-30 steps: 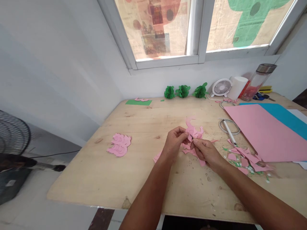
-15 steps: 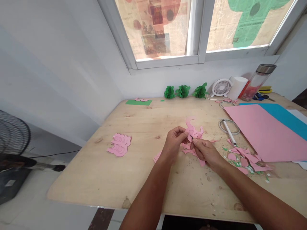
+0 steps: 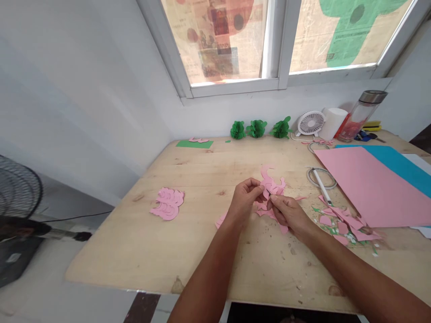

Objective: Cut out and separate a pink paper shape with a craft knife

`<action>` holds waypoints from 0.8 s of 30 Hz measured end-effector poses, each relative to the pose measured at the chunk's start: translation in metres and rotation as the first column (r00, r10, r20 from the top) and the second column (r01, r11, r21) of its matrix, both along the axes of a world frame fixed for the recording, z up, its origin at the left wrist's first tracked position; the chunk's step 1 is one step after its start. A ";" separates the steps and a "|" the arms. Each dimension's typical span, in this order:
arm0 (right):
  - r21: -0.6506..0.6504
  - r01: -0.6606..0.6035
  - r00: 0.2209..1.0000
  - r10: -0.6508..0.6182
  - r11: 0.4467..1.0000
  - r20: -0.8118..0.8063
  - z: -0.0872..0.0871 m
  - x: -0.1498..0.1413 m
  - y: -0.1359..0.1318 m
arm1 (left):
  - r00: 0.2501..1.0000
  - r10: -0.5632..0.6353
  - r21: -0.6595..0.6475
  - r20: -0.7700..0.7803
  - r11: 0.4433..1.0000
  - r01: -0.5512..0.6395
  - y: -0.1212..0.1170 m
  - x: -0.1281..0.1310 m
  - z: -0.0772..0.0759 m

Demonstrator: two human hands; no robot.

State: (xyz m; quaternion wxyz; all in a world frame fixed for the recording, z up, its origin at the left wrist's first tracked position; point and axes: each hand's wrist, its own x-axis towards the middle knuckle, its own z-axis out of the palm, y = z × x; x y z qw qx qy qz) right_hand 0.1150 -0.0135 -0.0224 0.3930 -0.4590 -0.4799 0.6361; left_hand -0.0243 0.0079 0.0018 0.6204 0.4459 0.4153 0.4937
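Observation:
Over the middle of the wooden table (image 3: 141,251), my left hand (image 3: 245,199) and my right hand (image 3: 288,215) meet, both pinched on a small pink paper cut-out (image 3: 272,183) with curled edges. More pink cut-out pieces (image 3: 262,211) lie on the table just under the hands. A neat pile of pink cut shapes (image 3: 167,202) rests to the left, well apart from my left hand.
Large pink (image 3: 373,188) and blue (image 3: 400,163) paper sheets lie at right, with paper scraps (image 3: 343,224), a white pen (image 3: 322,186) on a tape ring. Three green paper balls (image 3: 256,128), a small fan (image 3: 310,123), a bottle (image 3: 362,114) line the back wall.

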 end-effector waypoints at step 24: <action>0.007 -0.015 1.000 0.014 1.000 0.023 0.000 0.000 0.000 | 1.000 0.002 -0.016 -0.007 1.000 -0.002 0.001 0.001 0.001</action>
